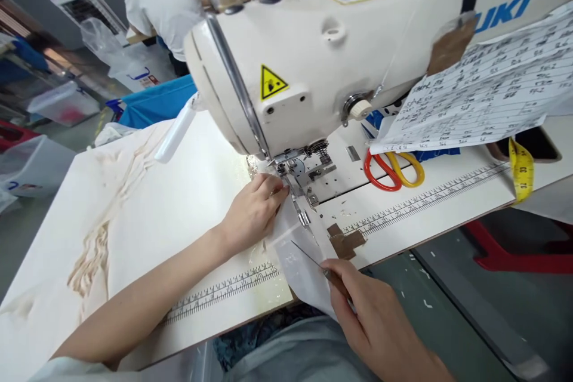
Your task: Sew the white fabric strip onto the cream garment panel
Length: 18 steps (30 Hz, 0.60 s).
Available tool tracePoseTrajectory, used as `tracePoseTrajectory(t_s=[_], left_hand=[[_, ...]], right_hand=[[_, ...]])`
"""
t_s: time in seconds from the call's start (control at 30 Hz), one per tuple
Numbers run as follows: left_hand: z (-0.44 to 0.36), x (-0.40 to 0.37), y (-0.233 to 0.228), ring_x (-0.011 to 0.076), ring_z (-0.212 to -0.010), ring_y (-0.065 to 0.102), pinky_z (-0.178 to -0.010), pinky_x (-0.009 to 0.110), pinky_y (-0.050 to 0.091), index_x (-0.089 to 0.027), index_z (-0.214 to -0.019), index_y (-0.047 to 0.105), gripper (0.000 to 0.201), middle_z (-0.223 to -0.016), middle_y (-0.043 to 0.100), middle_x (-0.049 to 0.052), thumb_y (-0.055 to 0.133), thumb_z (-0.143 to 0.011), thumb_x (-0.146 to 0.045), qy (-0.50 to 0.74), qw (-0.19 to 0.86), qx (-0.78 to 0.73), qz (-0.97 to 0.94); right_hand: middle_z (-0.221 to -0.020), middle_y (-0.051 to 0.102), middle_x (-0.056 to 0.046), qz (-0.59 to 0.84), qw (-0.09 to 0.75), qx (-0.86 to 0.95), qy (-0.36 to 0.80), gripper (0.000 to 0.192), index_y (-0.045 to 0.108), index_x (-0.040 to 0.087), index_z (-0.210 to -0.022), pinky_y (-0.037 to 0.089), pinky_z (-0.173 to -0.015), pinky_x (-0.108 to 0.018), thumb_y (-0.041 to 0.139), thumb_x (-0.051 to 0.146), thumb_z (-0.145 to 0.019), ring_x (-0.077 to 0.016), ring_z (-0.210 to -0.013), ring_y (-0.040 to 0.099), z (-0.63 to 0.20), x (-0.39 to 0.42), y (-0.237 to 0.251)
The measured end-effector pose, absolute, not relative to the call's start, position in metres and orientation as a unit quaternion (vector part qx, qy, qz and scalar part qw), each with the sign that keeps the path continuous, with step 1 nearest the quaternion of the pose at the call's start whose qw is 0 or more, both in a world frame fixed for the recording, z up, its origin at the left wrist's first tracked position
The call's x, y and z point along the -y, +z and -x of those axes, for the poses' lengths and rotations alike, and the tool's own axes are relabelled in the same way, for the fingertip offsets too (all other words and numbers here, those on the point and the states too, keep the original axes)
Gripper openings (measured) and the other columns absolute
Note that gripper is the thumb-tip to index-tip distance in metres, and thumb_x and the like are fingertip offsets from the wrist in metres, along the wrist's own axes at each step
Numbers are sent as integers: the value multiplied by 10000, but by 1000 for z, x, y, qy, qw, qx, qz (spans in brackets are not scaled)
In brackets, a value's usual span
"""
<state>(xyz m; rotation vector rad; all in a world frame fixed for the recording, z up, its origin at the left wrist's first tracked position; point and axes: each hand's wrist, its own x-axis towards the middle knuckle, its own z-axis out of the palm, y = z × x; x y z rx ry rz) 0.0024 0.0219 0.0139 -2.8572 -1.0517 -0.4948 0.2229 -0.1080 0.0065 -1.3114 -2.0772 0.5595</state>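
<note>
A white sewing machine (pixel 304 54) stands over the work surface. My left hand (pixel 250 209) is at its needle area, fingers bent and closed on a strip of thin white fabric (pixel 298 265) beside the presser foot. The fingertips are partly hidden. The fabric runs from a metal guide (pixel 302 212) down over the table's front edge toward my lap. My right hand (pixel 371 304) grips the handle of a thin pointed awl (pixel 308 255). The awl's tip points up and left, over the fabric and below the guide.
Scissors with red and yellow handles (pixel 385 171) lie right of the needle area. Handwritten sheets (pixel 483 92) hang by the machine, above a yellow tape measure (pixel 521 170). Printed rulers (pixel 416 203) line the front edge. A person in white (pixel 165 0) is behind, near plastic bins (pixel 65 104).
</note>
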Motion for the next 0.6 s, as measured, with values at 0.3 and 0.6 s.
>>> tracePoseTrajectory(t_s=[0.3,0.6], left_hand=[[-13,0,3,324,-1186,549,-960,475,552,-23,-1249,612,392,-1266,627,184,389,-951,-145,-160,28,401,902],[2,-5,6,255,-1302,526,-1108,477,464,-84,-1286,617,459,-1352,631,114,373,-898,-111,-153,-61,376,912]], right_hand=[[-962,750,-62,460,269,830,164,361,497,187,-1279,572,-630,-238,361,76,-964,-168,-768,743,-243,124,1],[-841,652,-43,478,239,841,86,331,553,159,-1263,532,-547,-254,363,109,-998,-158,-627,668,-228,118,0]])
